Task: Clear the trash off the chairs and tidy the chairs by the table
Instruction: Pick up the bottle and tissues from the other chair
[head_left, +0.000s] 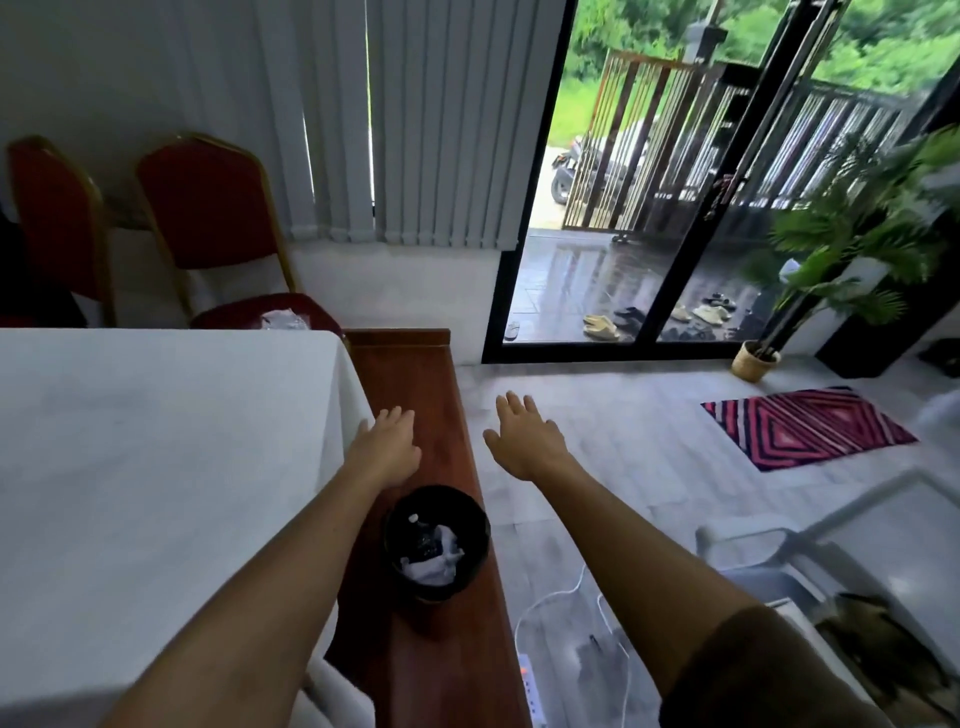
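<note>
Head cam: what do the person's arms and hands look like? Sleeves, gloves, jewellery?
Both forearms are bare. The left hand and right hand wear no gloves, and no rings, watch or bracelets show. The only clothing in view is a dark brown short sleeve on the right upper arm; the left arm runs out of frame before any sleeve appears. No markings show on either arm.

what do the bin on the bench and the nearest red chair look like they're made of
The bin looks like matte black plastic, going by its smooth, dull wall; coated metal is possible. The red chair seems to be fabric padding, soft and unshiny, on a gold-painted metal frame, thin and glossy.
</note>
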